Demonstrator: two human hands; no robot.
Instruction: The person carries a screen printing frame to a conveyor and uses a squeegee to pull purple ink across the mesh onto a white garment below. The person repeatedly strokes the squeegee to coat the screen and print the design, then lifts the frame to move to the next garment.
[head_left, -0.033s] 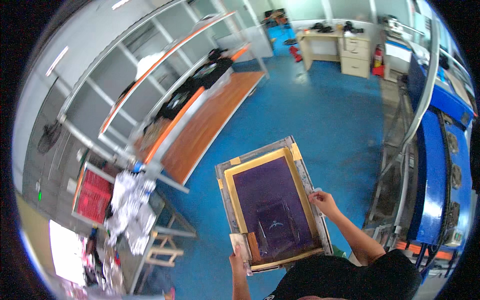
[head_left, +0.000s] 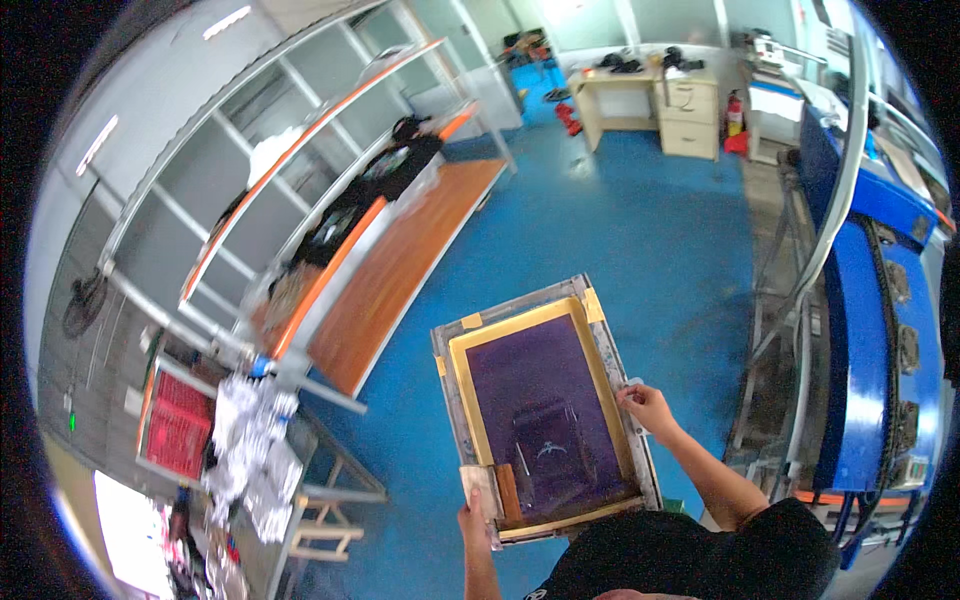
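A silk-screen printing frame [head_left: 546, 400] is held tilted in front of my body. Its mesh is dark purple inside a yellow taped border, with a small pale motif near the lower middle. My left hand [head_left: 474, 518] grips the lower left corner, thumb up against a pale wooden block. That block and the brown strip beside it look like a squeegee [head_left: 509, 492] lying over the frame's edge. On the right side rail, my right hand [head_left: 645, 405] is closed, fingers curled round the edge; the fingertips are partly hidden.
Left stands a rack with a brown wooden shelf [head_left: 410, 270] holding dark garments. Closer on that side are a red mesh screen [head_left: 180, 420] and crumpled white material [head_left: 255, 440]. A blue machine [head_left: 865, 350] runs along the right. A desk [head_left: 690, 120] and fire extinguisher [head_left: 735, 113] stand far off.
The room has shifted slightly leftward in view, as though I turned a little to the right. The screen frame and both hands keep their place before me.
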